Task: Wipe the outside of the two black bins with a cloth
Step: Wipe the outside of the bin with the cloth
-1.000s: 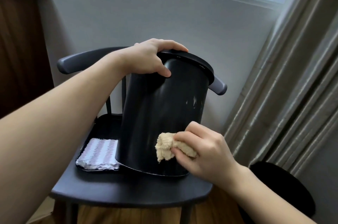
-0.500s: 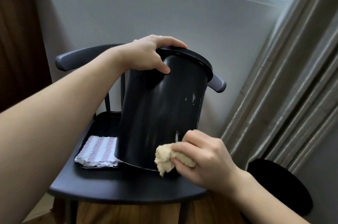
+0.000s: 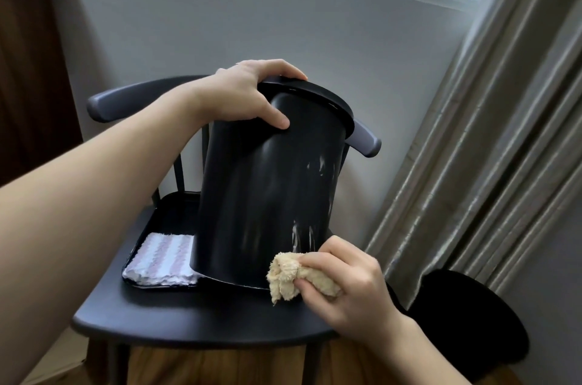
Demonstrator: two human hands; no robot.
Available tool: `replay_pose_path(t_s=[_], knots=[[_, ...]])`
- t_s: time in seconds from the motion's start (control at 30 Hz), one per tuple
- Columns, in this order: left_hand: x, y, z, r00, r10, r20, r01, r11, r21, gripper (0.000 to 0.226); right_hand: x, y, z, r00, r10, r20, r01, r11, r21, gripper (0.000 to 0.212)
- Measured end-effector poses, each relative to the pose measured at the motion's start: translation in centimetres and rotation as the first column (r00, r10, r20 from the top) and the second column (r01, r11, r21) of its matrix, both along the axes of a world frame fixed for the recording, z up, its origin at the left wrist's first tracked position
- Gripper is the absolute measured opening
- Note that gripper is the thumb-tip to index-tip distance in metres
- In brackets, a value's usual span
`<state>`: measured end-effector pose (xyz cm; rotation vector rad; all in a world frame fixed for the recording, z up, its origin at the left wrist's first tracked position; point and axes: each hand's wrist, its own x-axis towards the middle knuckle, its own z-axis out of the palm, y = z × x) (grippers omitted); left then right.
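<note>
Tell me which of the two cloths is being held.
The crumpled beige terry cloth, pinched in the right hand. The striped white-and-pink cloth lies flat and untouched in the black tray.

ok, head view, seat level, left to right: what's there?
striped cloth in the tray → tilted black bin → beige cloth gripped by right hand → second black bin on the floor by the curtain.

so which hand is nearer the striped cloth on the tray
Right, though not by much. The right hand holds the beige cloth low at the bin's base, across from the striped cloth. The left hand grips the bin's rim high above.
</note>
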<state>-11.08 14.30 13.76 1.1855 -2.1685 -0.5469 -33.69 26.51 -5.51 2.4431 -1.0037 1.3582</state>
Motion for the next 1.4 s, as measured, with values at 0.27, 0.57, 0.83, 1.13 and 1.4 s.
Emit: replay_pose_path(t_s=[0.27, 0.57, 0.83, 1.13, 1.4], knots=[[-2.0, 1.2, 0.3, 0.982, 0.168, 0.081, -0.149, 0.968, -0.204, 0.069, -0.1, -0.1, -0.5, 0.996, 0.003, 0.088, -0.003, 1.000, -0.001, 0.017], [-2.2, 1.6, 0.5, 0.988, 0.118, 0.098, -0.101, 0.981, -0.163, 0.070, 0.1, 0.2, -0.6, 0.996, 0.029, 0.079, -0.030, 0.999, 0.013, 0.019], [-1.4, 1.5, 0.3, 0.994, 0.086, 0.069, -0.076, 0.988, -0.137, 0.073, 0.2, -0.2, 0.7, 1.000, -0.002, 0.020, 0.002, 1.000, -0.014, 0.018], [-1.7, 2.0, 0.2, 0.995, 0.085, 0.061, -0.074, 0.984, -0.159, 0.069, 1.9, -4.3, 9.0, 0.936, -0.302, 0.183, 0.317, 0.947, -0.056, 0.018], [-1.0, 1.6, 0.0, 0.997, 0.065, 0.044, -0.058, 0.989, -0.139, 0.069, 1.1, -2.0, 6.3, 0.990, -0.135, -0.042, 0.132, 0.989, -0.071, 0.015]])
